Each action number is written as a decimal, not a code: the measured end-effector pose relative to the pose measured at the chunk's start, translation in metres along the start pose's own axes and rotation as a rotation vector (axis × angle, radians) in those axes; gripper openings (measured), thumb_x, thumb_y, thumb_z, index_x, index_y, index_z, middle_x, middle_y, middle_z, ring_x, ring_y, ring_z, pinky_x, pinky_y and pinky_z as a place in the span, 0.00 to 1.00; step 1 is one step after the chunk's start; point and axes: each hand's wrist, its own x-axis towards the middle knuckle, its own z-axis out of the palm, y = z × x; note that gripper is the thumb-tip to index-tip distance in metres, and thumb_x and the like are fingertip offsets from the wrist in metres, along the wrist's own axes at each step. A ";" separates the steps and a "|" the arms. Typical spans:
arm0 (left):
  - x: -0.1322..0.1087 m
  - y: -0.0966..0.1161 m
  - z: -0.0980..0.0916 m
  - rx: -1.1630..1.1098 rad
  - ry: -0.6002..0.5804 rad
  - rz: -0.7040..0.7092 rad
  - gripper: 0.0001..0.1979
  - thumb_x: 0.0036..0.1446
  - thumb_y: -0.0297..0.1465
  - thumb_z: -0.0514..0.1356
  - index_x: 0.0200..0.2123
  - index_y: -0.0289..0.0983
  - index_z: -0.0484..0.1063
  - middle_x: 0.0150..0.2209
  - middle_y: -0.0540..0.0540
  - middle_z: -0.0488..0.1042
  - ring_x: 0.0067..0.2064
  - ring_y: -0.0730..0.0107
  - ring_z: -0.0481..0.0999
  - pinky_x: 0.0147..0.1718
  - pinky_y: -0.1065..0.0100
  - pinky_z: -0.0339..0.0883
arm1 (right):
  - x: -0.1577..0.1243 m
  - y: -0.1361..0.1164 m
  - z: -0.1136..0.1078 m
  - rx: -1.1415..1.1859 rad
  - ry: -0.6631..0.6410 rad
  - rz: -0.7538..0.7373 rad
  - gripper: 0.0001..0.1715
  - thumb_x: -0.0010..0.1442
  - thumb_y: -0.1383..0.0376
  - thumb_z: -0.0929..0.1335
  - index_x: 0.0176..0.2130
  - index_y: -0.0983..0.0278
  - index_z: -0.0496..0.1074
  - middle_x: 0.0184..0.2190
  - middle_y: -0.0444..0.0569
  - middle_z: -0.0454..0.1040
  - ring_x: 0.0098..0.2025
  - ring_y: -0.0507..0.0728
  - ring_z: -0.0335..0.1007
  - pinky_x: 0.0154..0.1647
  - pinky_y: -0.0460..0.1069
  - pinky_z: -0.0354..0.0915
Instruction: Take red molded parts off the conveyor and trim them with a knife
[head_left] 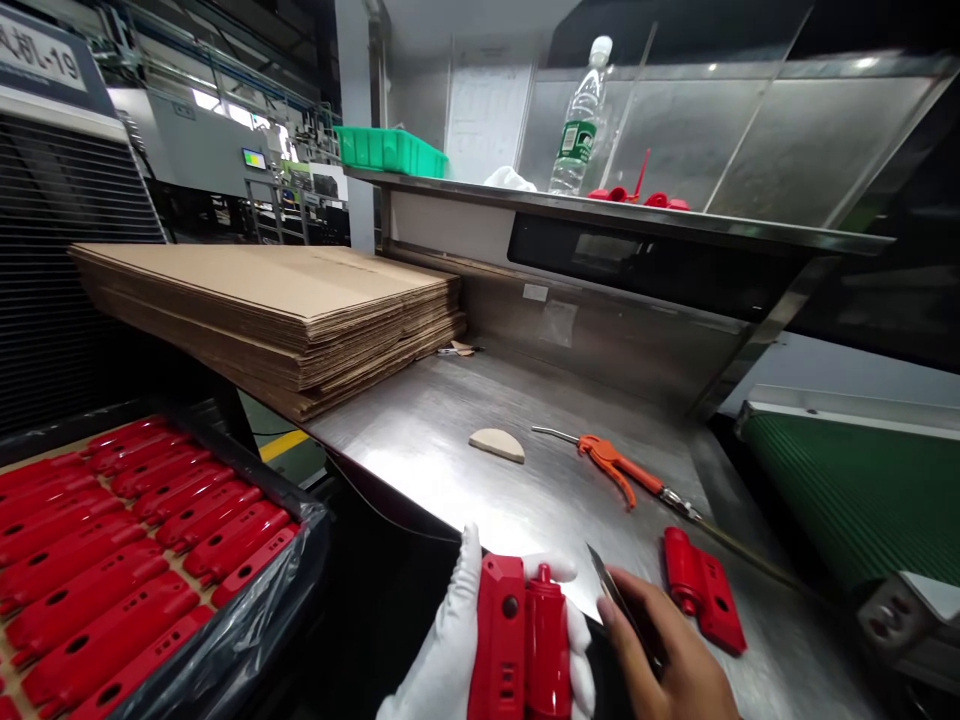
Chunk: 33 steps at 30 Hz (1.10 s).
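Note:
My left hand, in a white glove, holds a red plastic housing made of a flat side with holes and a rounded, glossy side. Its gloved fingers wrap behind and around the right edge. Bare and just to the right, my right hand grips a craft knife, blade pointing up and to the left, apart from the housing. Another red housing lies on the metal bench to the right. Beyond the hands rest an orange air blow gun with its hose and a beige half-round piece.
Stacked flat cardboard sheets cover the bench's left side. A plastic-lined box of red housings stands lower left. A shelf above carries a green bin, a water bottle and small red parts. A green conveyor belt runs at right.

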 end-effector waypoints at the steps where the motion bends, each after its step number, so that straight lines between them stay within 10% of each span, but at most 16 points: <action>1: 0.000 0.001 0.001 -0.021 0.002 -0.014 0.38 0.56 0.62 0.46 0.45 0.33 0.72 0.32 0.41 0.74 0.29 0.60 0.77 0.29 0.64 0.65 | 0.017 -0.006 0.000 -0.100 -0.033 -0.064 0.21 0.69 0.50 0.60 0.52 0.57 0.69 0.51 0.47 0.72 0.54 0.58 0.69 0.50 0.48 0.66; 8: 0.003 0.009 -0.004 -0.235 0.116 0.059 0.28 0.58 0.57 0.52 0.49 0.40 0.65 0.34 0.44 0.73 0.35 0.57 0.75 0.38 0.58 0.65 | 0.092 -0.025 0.034 -0.538 -0.069 -0.111 0.16 0.70 0.66 0.59 0.49 0.64 0.73 0.44 0.54 0.70 0.46 0.65 0.67 0.41 0.55 0.61; 24: -0.002 0.014 0.001 -0.501 -0.074 0.072 0.21 0.65 0.44 0.48 0.55 0.38 0.60 0.47 0.38 0.70 0.49 0.54 0.73 0.43 0.56 0.68 | 0.095 -0.006 0.051 -0.677 0.048 -0.080 0.15 0.68 0.65 0.63 0.51 0.62 0.73 0.47 0.54 0.69 0.47 0.65 0.62 0.45 0.56 0.55; 33: -0.002 0.012 0.014 -0.230 0.009 0.144 0.24 0.63 0.49 0.53 0.53 0.39 0.67 0.37 0.41 0.74 0.36 0.56 0.76 0.42 0.56 0.67 | 0.087 -0.014 0.049 -0.613 0.116 -0.090 0.17 0.66 0.67 0.64 0.54 0.62 0.72 0.49 0.56 0.67 0.50 0.68 0.58 0.46 0.57 0.54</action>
